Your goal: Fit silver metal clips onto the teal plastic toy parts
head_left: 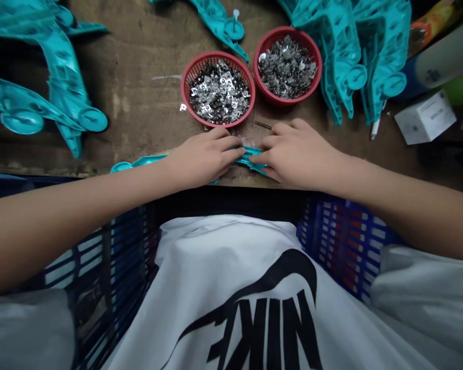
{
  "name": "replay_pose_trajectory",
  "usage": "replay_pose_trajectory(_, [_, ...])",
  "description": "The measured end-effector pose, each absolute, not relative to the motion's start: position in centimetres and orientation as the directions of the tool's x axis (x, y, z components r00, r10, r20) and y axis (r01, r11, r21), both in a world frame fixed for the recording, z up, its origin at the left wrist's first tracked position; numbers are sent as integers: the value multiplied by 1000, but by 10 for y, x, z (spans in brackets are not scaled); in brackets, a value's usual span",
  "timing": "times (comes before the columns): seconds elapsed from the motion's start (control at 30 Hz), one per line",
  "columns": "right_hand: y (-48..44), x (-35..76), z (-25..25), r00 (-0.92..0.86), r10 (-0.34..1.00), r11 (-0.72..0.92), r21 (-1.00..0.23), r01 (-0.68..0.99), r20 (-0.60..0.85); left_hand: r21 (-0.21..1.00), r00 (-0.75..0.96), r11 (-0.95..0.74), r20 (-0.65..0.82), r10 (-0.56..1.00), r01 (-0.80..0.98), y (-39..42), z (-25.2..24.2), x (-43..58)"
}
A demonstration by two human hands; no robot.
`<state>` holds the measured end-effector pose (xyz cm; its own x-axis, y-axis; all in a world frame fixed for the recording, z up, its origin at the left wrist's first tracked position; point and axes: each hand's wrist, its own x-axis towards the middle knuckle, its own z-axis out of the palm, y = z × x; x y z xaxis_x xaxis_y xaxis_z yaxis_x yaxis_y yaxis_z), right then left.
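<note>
Together, left hand and right hand pinch teal plastic below red baskets (heaped with metal bits).

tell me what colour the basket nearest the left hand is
The basket is red, with a mesh-like wall; the head view shows it best.
</note>
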<state>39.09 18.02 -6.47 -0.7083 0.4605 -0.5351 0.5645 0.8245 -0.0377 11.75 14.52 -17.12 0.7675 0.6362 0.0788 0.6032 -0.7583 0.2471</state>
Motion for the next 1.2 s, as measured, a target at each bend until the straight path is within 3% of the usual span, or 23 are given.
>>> replay_pose_trajectory(0.2, [193, 413, -83, -778, 416, 863, -66, 501, -471, 337, 746, -706, 19, 666, 623, 144, -165, 117])
replay_pose_trajectory(0.5, [190, 406, -63, -746, 405, 886, 23, 464, -528, 535, 679, -585, 29, 734, 610, 140, -170, 115])
replay_pose_trajectory(0.9, [193, 402, -60, -750, 386, 893, 13, 450, -537, 517, 685, -586, -2, 728, 624, 138, -166, 112])
replay_pose_trajectory(1.07, [200, 419, -77, -793, 453, 861, -29, 507, -407, 491, 710, -626, 19, 703, 606, 138, -169, 111])
replay_pose_trajectory(1.2, [201, 425, -89, -840, 417, 878, -88, 471, -347, 449, 716, -647, 25, 698, 616, 139, -171, 111])
